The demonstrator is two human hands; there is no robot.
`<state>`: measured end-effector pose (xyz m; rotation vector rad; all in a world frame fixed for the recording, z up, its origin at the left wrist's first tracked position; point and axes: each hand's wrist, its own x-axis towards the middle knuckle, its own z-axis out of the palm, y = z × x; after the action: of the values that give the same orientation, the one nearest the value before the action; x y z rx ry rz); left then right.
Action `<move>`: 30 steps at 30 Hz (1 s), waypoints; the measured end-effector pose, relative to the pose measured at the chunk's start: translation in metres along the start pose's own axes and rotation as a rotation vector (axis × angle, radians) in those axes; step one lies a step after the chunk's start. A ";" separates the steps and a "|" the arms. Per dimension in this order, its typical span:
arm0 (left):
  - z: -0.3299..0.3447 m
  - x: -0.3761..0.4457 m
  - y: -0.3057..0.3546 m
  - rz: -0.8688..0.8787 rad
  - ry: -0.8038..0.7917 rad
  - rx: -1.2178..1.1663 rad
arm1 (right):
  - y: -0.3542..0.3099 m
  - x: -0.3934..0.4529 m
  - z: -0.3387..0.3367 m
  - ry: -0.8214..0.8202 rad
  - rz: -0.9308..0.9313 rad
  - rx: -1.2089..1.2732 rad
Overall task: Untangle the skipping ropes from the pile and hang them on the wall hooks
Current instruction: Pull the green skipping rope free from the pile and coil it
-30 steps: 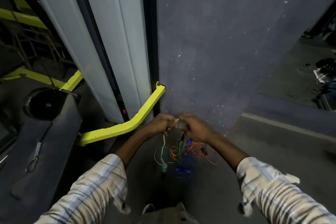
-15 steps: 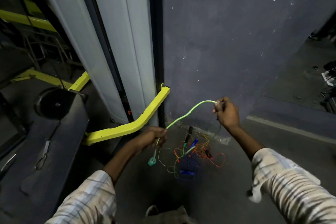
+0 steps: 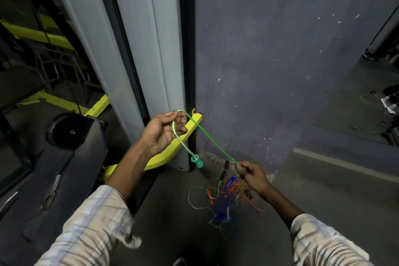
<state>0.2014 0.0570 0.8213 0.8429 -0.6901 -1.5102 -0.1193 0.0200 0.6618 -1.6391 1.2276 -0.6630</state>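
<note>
Gripping the green rope (image 3: 207, 136) in left hand (image 3: 160, 130) and right hand (image 3: 251, 175) above the floor pile (image 3: 228, 198), mid-untangling, next needing a steady draw to free the buried length.

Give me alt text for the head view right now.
A person's left hand holds a green skipping rope raised, its teal handle dangling, while the right hand pinches the rope lower down above a tangled pile of ropes on the floor by a dark wall.
</note>
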 end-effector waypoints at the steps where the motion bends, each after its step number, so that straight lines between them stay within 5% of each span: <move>1: -0.001 -0.001 0.002 0.004 0.004 -0.013 | 0.007 -0.002 0.000 0.020 0.022 0.011; 9: -0.005 -0.002 0.010 0.007 0.037 -0.009 | 0.066 -0.012 -0.011 0.153 0.141 -0.073; 13: 0.004 0.006 0.010 0.013 -0.011 0.066 | 0.038 -0.013 -0.001 0.063 0.091 -0.220; 22: 0.025 0.028 -0.001 0.054 0.036 0.366 | -0.097 -0.027 0.027 -0.219 -0.361 -0.599; 30: 0.034 0.022 -0.050 -0.163 -0.060 0.561 | -0.156 -0.019 0.020 -0.037 -0.659 -0.341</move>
<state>0.1446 0.0388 0.7968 1.3030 -1.1408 -1.5085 -0.0443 0.0516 0.7977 -2.3661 0.7838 -0.8424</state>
